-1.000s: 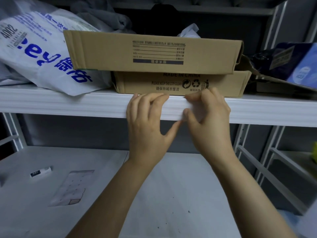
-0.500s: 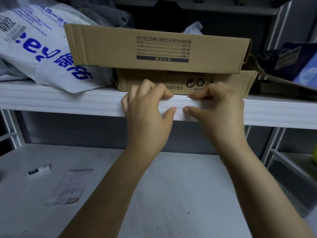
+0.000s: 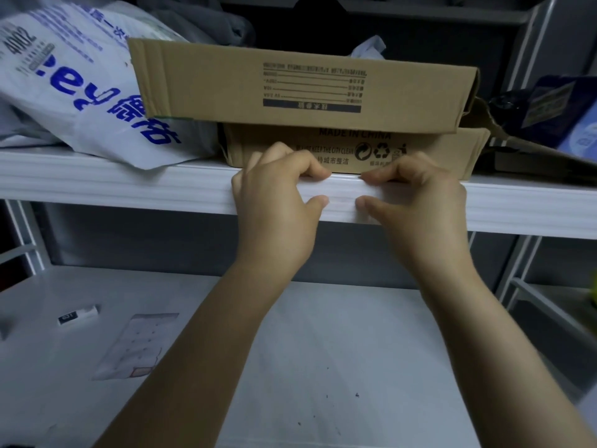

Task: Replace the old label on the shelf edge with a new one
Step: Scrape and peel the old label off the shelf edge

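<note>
The white shelf edge (image 3: 129, 192) runs across the middle of the view. A pale label (image 3: 342, 199) lies flat on its front face, faint and hard to read. My left hand (image 3: 274, 208) and my right hand (image 3: 416, 208) sit side by side on the edge. On each hand the fingers curl over the top lip and the thumb presses the front face at one end of the label. The thumbs are a small gap apart. Most of the label's ends are hidden under my hands.
Two stacked cardboard boxes (image 3: 307, 88) rest on the shelf just behind my fingers. A white plastic bag (image 3: 64, 82) lies at left, a dark blue package (image 3: 562, 111) at right. On the lower shelf (image 3: 323, 350) lie a sticker backing sheet (image 3: 135, 344) and a small white tag (image 3: 77, 316).
Both hands went from flat on the shelf face to fingers curled over its top lip. The thumbs have drawn closer together, and the view has moved nearer.
</note>
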